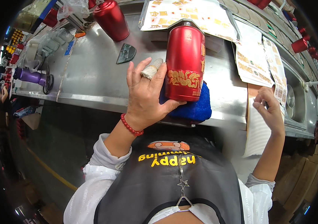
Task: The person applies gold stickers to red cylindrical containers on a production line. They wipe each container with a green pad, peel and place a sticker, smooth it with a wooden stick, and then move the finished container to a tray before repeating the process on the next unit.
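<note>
A red metal bottle (184,59) with gold decoration round its lower part lies on a folded blue towel (200,106), its base toward me. My left hand (146,87) is closed on it, the thumb at the base and the index finger along the left side. White wrapping covers one finger of that hand. Over at the right, my right hand (270,106) hovers by the lower edge of the printed sticker sheets (254,63). Its thumb and fingers are bent toward each other in a pinch; what lies between them, if anything, is too small to make out.
Another red bottle (111,20) stands at the back left, near a dark, flat scraper-like piece (126,53). A large sticker sheet (189,13) leans behind the bottle. To the right is a metal sink (297,100); a purple tool with a cord (32,76) lies far left.
</note>
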{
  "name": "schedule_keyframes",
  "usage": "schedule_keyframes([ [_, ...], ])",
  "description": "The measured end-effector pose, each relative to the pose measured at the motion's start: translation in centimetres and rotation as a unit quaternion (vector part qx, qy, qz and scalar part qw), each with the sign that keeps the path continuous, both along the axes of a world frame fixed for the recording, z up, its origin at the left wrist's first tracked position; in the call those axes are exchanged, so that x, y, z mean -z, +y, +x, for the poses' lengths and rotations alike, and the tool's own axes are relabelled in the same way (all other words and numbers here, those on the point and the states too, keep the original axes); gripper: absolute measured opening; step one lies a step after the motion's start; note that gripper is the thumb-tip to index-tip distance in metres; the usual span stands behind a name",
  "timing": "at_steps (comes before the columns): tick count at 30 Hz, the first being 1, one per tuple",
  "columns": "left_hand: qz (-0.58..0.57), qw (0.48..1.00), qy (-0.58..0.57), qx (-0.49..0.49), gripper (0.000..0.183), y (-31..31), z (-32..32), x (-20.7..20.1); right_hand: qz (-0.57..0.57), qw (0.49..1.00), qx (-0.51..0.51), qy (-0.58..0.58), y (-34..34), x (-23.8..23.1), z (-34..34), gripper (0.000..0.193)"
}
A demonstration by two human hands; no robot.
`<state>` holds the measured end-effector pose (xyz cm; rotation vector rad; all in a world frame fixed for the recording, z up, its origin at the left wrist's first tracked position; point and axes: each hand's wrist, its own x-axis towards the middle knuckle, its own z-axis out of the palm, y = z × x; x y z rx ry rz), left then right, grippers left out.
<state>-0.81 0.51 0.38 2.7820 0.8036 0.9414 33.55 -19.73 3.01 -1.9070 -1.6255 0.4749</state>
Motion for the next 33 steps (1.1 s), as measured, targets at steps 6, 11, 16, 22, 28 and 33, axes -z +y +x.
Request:
schedule_keyframes([
  [6, -0.031, 0.998, -0.045, 0.015, 0.092, 0.3, -0.1, 1.7, 0.096, 0.990, -0.084, 0.053, 4.1, -2.7, -9.0, 0.016],
  [11, -0.101, 0.989, -0.084, 0.060, 0.092, 0.3, -0.1, 2.1, 0.135, 0.979, -0.133, 0.080, 6.0, -4.2, -13.0, 0.016],
  [16, -0.203, 0.946, -0.145, 0.207, 0.062, -0.7, -0.3, -2.0, 0.153, 0.976, -0.139, 0.064, 7.4, -4.5, -15.4, 0.015],
  [22, -0.202, 0.960, -0.147, 0.125, 0.023, -1.7, -1.0, -1.3, 0.103, 0.987, -0.085, 0.088, 7.3, -3.4, -15.8, 0.013],
  [28, -0.290, 0.920, -0.238, 0.116, 0.025, -0.7, -2.1, -0.5, 0.101, 0.986, -0.064, 0.118, 7.4, -2.2, -15.6, 0.013],
  [33, -0.140, 0.973, -0.117, 0.139, 0.029, -1.1, 0.2, -1.9, 0.125, 0.985, -0.101, 0.068, 7.7, -2.5, -15.6, 0.013],
])
